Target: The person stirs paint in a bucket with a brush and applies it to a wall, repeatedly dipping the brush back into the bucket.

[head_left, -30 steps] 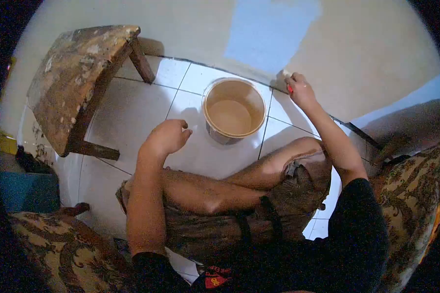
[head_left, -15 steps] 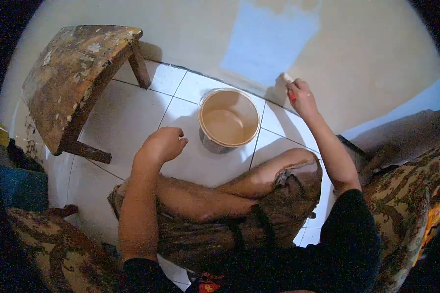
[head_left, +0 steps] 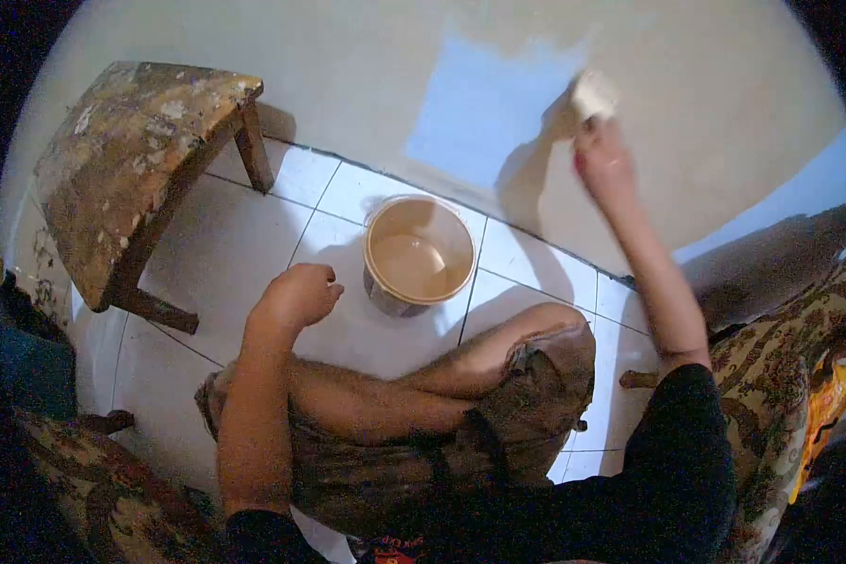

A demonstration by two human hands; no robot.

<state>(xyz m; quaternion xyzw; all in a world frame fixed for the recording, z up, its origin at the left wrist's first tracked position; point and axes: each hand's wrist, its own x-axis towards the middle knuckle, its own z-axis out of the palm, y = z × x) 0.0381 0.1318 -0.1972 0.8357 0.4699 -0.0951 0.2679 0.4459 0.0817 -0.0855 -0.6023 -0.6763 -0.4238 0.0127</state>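
My right hand [head_left: 607,169] is closed around the handle of a paintbrush [head_left: 594,95], whose pale, paint-covered bristles are against or very near the wall. The hand is slightly blurred. Fresh beige paint surrounds a light blue patch [head_left: 470,117] of the wall. Between my hands, on the floor by the wall, stands a round bucket [head_left: 418,221] with beige paint in the bottom. My left hand [head_left: 297,295] hovers left of the bucket, apart from it, with fingers curled in and no object showing.
A paint-spattered wooden stool [head_left: 150,141] stands at the left near the wall. Patterned upholstered furniture [head_left: 761,404] is close on my right, with an orange item [head_left: 829,423] on it. More patterned upholstery [head_left: 94,479] and a teal container [head_left: 42,371] lie at left. My crossed legs [head_left: 385,404] rest on white tiles.
My right hand has swept the brush up and to the right along the wall, and beige covers more of the blue patch's right side. The left hand stays beside the bucket.
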